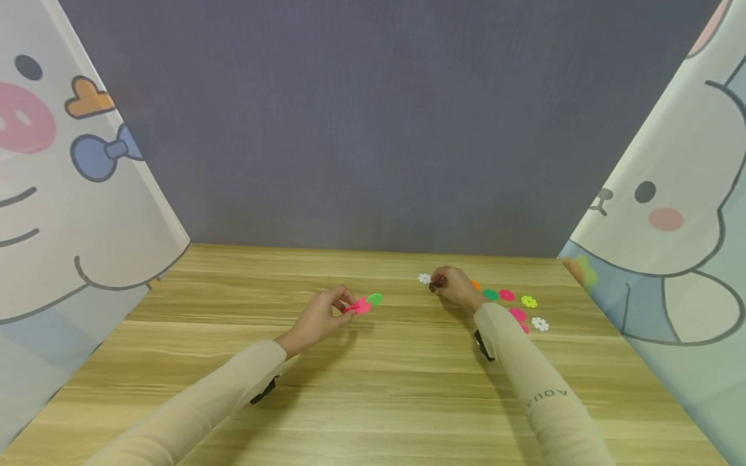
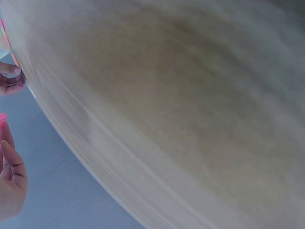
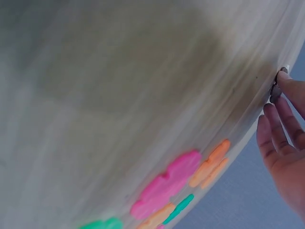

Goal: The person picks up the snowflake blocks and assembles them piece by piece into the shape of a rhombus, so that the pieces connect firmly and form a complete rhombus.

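Observation:
My left hand [image 1: 317, 320] is raised over the table and pinches a pink flower-shaped disc [image 1: 364, 305] between thumb and fingers. A green flower-shaped disc [image 1: 375, 299] adjoins its far edge; the head view does not show clearly how the two are joined. My right hand [image 1: 457, 287], farther back on the table, pinches a dark flower-shaped disc [image 1: 434, 287]. That dark disc [image 3: 276, 88] shows between the thumb and fingertips in the right wrist view. Just left of it lies a white flower-shaped disc [image 1: 425, 278]. In the left wrist view a bit of pink [image 2: 3, 119] shows above the left fingertips.
More flower discs lie around the right forearm: green [image 1: 490, 294], pink [image 1: 506, 295], yellow [image 1: 529, 301], white [image 1: 540, 323] and an orange one [image 1: 475, 285] partly hidden. The wooden table [image 1: 373, 401] ends at a grey panel [image 1: 373, 129]; printed cartoon panels stand at both sides.

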A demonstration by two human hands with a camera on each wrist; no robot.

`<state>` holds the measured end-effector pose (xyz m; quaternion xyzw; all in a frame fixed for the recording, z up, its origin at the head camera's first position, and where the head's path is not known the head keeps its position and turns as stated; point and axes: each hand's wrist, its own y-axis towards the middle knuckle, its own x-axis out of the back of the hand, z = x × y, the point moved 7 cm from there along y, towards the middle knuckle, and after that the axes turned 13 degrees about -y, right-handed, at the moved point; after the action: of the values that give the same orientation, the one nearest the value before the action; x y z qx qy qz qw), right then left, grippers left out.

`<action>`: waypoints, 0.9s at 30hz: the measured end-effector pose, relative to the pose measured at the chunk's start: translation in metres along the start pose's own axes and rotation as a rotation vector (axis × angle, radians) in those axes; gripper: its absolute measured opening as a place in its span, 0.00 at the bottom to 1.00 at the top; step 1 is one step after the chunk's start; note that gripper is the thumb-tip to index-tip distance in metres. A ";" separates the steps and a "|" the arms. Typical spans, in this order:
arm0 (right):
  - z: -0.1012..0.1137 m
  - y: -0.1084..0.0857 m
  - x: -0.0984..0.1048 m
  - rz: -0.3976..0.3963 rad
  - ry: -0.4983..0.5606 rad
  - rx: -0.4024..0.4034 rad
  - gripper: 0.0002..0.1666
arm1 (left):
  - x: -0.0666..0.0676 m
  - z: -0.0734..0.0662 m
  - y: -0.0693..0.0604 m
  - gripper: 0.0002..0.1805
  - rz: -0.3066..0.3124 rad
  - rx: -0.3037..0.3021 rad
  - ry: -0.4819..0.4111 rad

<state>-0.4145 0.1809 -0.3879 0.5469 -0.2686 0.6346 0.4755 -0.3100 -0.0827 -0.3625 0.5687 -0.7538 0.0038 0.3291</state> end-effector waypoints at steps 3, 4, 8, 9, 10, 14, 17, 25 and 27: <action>0.001 -0.001 0.001 0.000 0.004 0.005 0.14 | 0.000 0.000 0.000 0.07 -0.001 -0.003 0.003; 0.001 -0.001 0.002 -0.004 0.007 0.005 0.14 | 0.000 0.000 0.000 0.08 -0.001 -0.005 0.005; 0.003 -0.003 0.006 -0.034 0.034 0.000 0.13 | -0.001 -0.002 0.000 0.09 -0.002 -0.028 0.014; 0.003 -0.004 0.007 -0.039 0.042 -0.004 0.12 | -0.001 -0.003 0.000 0.09 -0.003 -0.033 0.014; 0.003 -0.004 0.008 -0.044 0.053 -0.005 0.11 | -0.001 -0.003 0.000 0.09 -0.003 -0.033 0.013; 0.004 -0.005 0.010 -0.046 0.078 0.008 0.09 | 0.000 -0.002 0.000 0.09 -0.002 -0.034 0.013; 0.005 -0.005 0.011 -0.039 0.097 0.017 0.09 | 0.000 -0.002 0.000 0.09 0.003 -0.032 0.010; 0.012 -0.009 0.018 -0.044 0.136 0.037 0.12 | -0.001 -0.001 0.000 0.09 0.005 -0.032 0.009; 0.014 -0.009 0.020 -0.039 0.154 0.035 0.12 | -0.001 -0.001 0.000 0.09 0.004 -0.036 0.007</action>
<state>-0.3991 0.1791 -0.3674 0.5099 -0.2095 0.6700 0.4972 -0.3090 -0.0817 -0.3620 0.5613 -0.7536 -0.0070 0.3419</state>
